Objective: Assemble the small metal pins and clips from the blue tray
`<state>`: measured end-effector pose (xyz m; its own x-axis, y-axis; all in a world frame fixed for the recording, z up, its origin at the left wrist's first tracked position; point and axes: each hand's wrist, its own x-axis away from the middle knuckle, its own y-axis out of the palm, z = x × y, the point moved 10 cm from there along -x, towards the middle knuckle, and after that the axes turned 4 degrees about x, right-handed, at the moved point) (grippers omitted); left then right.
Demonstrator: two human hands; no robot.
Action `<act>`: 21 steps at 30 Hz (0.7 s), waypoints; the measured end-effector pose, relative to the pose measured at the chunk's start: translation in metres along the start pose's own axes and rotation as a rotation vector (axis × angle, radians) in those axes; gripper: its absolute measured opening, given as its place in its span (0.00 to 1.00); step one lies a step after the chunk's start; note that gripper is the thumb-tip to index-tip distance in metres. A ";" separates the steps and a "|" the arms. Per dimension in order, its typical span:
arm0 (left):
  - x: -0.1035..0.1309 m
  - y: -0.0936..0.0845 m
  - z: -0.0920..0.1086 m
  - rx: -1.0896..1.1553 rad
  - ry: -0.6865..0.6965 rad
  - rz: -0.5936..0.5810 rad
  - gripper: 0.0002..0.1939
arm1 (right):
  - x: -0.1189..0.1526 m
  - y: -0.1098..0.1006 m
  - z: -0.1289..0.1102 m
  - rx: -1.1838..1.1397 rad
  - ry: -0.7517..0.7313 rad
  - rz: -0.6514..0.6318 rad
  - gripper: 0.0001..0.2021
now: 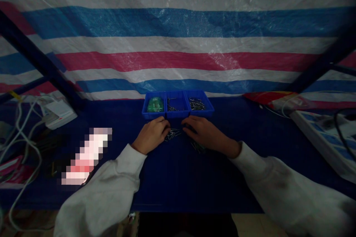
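Note:
My left hand [152,133] is over the table, its fingers curled in at the left edge of a small loose pile of thin metal pieces [172,133], which look like screws or pins. Whatever its fingertips hold is hidden. Opposite it, my right hand [207,133] hovers low with fingers bent and a dark gap between thumb and forefinger; I see nothing held there. More thin metal pieces [197,147] lie in shadow below the right palm. Just beyond both hands stands a blue tray [178,113] of three bins, with similar metal pieces [197,104] in the right one.
The left bin contains a green bundle [155,104]; a few metal pieces [171,106] lie in the middle one. A blurred-out phone-like slab [87,157] rests left on the blue table [178,185]. White cables [20,137] tangle at far left, and a white-edged box [319,144] sits right.

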<state>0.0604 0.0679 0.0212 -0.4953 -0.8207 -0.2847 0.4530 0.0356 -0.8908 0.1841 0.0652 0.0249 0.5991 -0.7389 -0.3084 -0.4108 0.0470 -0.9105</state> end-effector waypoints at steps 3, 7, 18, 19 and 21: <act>-0.001 0.002 0.001 0.044 -0.011 -0.018 0.04 | -0.003 0.006 -0.003 0.038 0.005 -0.035 0.10; -0.002 0.003 0.002 0.115 -0.010 -0.017 0.02 | -0.004 0.013 -0.006 0.090 0.017 -0.058 0.09; -0.002 -0.014 0.016 0.185 0.088 0.074 0.04 | -0.003 0.009 -0.011 0.089 0.029 -0.003 0.09; -0.002 -0.016 0.017 0.210 0.100 0.087 0.04 | -0.003 0.008 -0.011 0.073 0.032 -0.002 0.08; -0.002 -0.020 0.021 0.249 0.125 0.102 0.04 | -0.004 0.008 -0.011 0.039 0.031 -0.008 0.08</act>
<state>0.0675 0.0568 0.0466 -0.5182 -0.7428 -0.4238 0.6655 -0.0390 -0.7454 0.1708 0.0606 0.0218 0.5800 -0.7600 -0.2932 -0.3791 0.0667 -0.9229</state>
